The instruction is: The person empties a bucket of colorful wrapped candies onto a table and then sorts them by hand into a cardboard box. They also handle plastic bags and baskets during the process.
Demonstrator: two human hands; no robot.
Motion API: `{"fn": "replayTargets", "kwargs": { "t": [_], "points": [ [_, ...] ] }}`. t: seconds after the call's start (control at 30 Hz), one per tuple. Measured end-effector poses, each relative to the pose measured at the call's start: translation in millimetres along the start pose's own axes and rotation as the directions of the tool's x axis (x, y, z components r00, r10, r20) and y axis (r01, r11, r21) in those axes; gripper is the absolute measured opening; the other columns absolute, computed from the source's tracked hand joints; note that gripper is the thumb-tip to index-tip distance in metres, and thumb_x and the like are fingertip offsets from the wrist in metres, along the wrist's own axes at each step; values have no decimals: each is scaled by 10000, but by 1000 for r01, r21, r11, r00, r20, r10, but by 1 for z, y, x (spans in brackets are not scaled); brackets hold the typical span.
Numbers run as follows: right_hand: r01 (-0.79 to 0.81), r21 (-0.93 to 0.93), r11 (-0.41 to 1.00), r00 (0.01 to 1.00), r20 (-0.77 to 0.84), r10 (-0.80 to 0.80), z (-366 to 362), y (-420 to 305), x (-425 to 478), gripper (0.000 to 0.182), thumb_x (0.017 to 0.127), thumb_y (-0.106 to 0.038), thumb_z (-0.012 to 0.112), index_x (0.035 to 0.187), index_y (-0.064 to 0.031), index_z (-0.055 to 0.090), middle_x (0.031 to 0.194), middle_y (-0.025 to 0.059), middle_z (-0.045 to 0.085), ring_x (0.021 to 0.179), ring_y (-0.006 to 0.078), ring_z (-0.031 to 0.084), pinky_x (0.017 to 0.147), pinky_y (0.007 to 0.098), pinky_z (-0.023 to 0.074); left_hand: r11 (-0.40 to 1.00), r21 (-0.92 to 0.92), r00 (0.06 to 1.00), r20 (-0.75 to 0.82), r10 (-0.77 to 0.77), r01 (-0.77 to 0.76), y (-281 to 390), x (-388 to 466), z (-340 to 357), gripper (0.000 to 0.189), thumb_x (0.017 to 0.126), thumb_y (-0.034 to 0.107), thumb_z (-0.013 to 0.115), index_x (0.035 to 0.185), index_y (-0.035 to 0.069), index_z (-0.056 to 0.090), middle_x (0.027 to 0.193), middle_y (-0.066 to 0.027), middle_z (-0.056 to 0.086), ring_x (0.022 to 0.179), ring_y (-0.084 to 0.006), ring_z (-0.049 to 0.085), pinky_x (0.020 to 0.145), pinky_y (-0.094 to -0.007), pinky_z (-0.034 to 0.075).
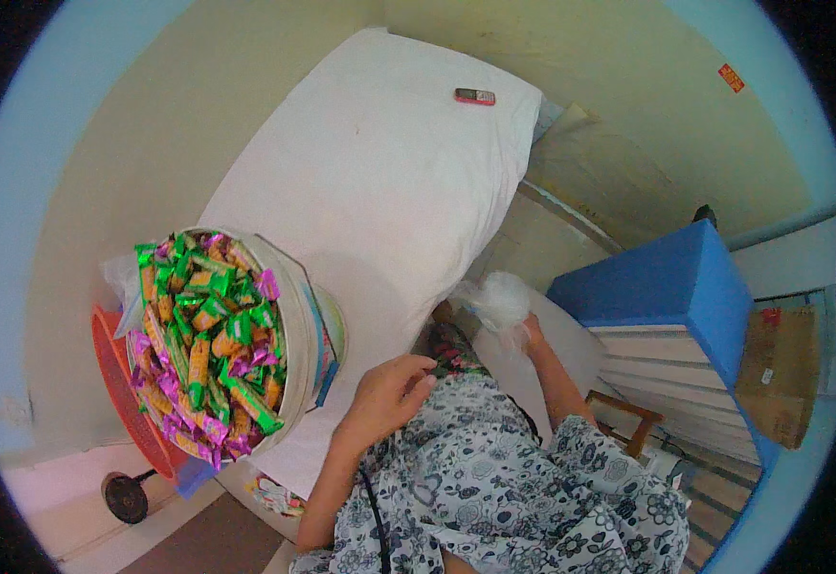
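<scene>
My right hand [532,333] grips a crumpled clear plastic bag [502,299] beyond the table's right edge; some of its fingers are hidden by the plastic. My left hand [390,391] is above my lap, fingers slightly bent and thumb apart, with nothing in it. To its left stands a white bucket [299,316] filled to the brim with small wrapped snacks [206,341] in green, purple and orange wrappers. The bucket is at the near left end of a table covered by a white cloth [346,172].
A red and black mobile phone [474,96] lies at the cloth's far end. On the right are a blue-topped rack or cabinet [633,273], a brown wooden stool or chair frame [629,423] and a cardboard piece [777,373]. An orange-red basin [120,387] leans behind the bucket.
</scene>
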State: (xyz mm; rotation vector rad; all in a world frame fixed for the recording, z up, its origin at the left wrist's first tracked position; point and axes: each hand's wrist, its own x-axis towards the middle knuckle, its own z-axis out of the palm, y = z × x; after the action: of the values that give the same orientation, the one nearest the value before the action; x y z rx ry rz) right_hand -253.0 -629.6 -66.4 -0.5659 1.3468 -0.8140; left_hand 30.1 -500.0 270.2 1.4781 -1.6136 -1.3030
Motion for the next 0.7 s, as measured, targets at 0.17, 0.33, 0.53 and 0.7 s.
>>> {"fn": "replayTargets", "kwargs": {
  "t": [0.17,0.33,0.53,0.7],
  "points": [
    [171,632,756,981,-179,-72,-9,-33,-30,407,881,-295,551,1192,-33,547,1082,98,611,923,212,596,803,334,489,990,110,984,143,-108,93,-63,55,50,304,872,221,595,1097,16,592,921,-111,642,794,-229,613,738,-345,498],
    [256,624,738,964,-111,-240,-9,-57,-3,388,905,-277,515,1208,-35,528,1105,94,595,953,218,581,828,337,482,840,435,941,236,241,-324,-99,98,75,276,838,161,572,1070,13,600,998,-179,614,881,-356,589,762,-414,482],
    [305,627,717,914,19,-405,31,-74,68,366,935,-255,471,1228,-38,505,1134,89,577,990,226,563,859,341,473,851,464,945,310,107,-248,-111,105,77,273,842,159,560,1066,8,604,1032,-194,607,926,-367,586,796,-421,475],
    [253,643,723,878,161,-451,39,-83,103,369,942,-265,461,1229,-37,502,1154,90,566,1016,233,551,878,344,468,827,534,937,348,-26,-175,-86,79,83,285,848,160,562,1086,7,596,1005,-189,617,896,-359,599,782,-417,481]
  ]
}}
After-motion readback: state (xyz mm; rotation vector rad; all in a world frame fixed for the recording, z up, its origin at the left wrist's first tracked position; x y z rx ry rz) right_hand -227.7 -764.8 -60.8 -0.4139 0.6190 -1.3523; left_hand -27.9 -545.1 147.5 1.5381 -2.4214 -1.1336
